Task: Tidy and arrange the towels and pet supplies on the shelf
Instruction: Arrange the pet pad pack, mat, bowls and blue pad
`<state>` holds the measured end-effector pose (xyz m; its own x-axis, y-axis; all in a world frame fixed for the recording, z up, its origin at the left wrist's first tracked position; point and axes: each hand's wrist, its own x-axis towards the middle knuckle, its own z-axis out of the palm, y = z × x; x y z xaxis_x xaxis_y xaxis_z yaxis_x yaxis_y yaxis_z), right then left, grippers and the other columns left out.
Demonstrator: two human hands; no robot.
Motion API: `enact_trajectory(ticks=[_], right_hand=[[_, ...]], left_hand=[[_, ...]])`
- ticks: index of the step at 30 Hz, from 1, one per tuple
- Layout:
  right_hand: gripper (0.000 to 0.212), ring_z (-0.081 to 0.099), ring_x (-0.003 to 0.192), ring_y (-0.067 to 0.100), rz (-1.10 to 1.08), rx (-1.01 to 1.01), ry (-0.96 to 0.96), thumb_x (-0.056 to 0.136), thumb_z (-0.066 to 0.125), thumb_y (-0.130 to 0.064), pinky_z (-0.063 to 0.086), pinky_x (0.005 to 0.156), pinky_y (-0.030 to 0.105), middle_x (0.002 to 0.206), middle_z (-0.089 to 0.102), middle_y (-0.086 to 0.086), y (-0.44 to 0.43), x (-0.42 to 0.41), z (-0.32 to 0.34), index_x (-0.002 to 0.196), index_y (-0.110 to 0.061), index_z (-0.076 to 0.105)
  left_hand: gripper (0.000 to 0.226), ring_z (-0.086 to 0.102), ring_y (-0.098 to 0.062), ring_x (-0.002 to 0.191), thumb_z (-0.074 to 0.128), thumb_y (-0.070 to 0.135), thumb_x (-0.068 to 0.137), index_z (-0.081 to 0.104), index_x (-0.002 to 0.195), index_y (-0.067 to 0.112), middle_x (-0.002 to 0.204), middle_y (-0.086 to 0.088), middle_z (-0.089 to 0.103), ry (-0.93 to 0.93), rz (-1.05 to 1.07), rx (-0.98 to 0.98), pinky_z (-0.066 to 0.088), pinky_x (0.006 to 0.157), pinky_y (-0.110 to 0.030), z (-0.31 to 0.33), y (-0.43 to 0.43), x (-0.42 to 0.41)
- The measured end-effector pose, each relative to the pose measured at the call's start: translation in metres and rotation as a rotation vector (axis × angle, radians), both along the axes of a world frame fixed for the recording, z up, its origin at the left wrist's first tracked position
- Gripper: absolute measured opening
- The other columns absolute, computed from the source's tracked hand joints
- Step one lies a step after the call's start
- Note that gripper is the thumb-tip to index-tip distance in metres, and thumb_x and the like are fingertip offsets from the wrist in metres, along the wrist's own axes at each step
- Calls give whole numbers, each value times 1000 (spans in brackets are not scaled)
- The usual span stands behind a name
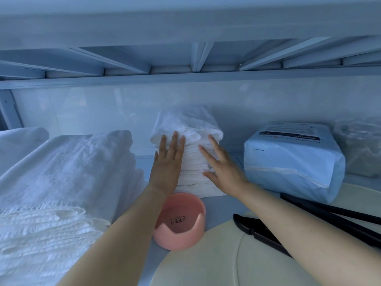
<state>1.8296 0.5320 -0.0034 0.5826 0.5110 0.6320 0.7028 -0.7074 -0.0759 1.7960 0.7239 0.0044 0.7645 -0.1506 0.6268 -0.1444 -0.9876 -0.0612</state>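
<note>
A small stack of folded white towels [186, 124] stands at the middle of the shelf, against the back wall. My left hand [168, 162] lies flat with straight fingers against the stack's front left side. My right hand [221, 166] presses its spread fingers against the front right side. A pink pet bowl [181, 221] with a fish-bone drawing sits just in front of the stack, under my left forearm. A larger pile of white towels [61, 182] fills the left of the shelf.
A pale blue plastic-wrapped pack [292, 159] lies right of the stack, with a clear bag [360, 147] behind it. A cream round lid [237, 254] and black tongs [321, 215] lie at the front right. The shelf above [185, 77] hangs low overhead.
</note>
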Motion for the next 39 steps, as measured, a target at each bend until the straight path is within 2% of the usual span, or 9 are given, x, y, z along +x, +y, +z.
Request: enact_trajectory(ticks=[5,11,16,22,24,28,34,36,39], right_hand=[[72,14,143,29,22,52,23,88,63,-16,33,110,42,157,-7,7,6,-4,1,148,-19,23],[74,16,142,28,-1,63,89,87,65,-18,28,110,34,157,-10,5,12,-7,2,148,-20,23],[75,16,142,25,-12,72,84,85,67,-19,26,110,30,157,-8,3,12,-6,4,147,-22,25],[66,17,141,20,-89,86,84,89,63,-22,42,102,35,158,-6,-2,8,-18,6,146,-24,29],[62,19,140,20,-148,67,91,90,60,-25,44,98,37,158,-2,-2,3,-25,11,145,-24,30],[55,24,139,22,-259,55,103,91,56,-30,45,96,40,156,13,1,-14,-38,22,142,-25,34],[50,37,130,20,-328,66,58,92,56,-30,45,94,38,144,35,1,-46,-57,33,139,-21,41],[47,41,125,20,-350,61,55,91,56,-30,46,91,38,136,43,0,-59,-64,35,136,-20,44],[40,44,121,19,-395,46,62,92,56,-30,46,88,38,128,51,-2,-82,-76,38,130,-19,51]], left_hand=[[103,-23,-31,140,40,-17,79,-36,134,26,143,6,-38,31,14,-6,20,115,-48,0,3,9],[96,-27,-28,139,35,-15,82,-34,133,27,142,8,-40,88,25,-2,13,116,-50,6,7,15],[94,-25,-28,140,32,-16,79,-27,140,24,149,7,-33,111,50,-58,11,115,-49,11,-1,7],[89,-20,-33,141,45,0,84,-15,147,20,154,3,-25,164,72,-221,16,110,-60,15,-22,-2],[85,-15,-33,142,48,8,86,-9,148,18,155,-1,-19,179,69,-223,14,108,-62,20,-29,-9],[71,-3,-27,144,49,21,90,8,148,20,156,-4,-3,84,25,-82,16,107,-63,26,-41,-21],[59,15,-23,141,49,25,92,22,144,20,153,-2,18,67,-143,-69,24,111,-52,32,-62,-30],[54,29,-21,135,49,25,91,29,141,19,148,0,28,46,-211,-54,34,106,-43,34,-69,-31],[49,45,-22,120,49,21,90,37,137,21,138,1,41,75,-291,-85,43,84,-34,38,-84,-35]])
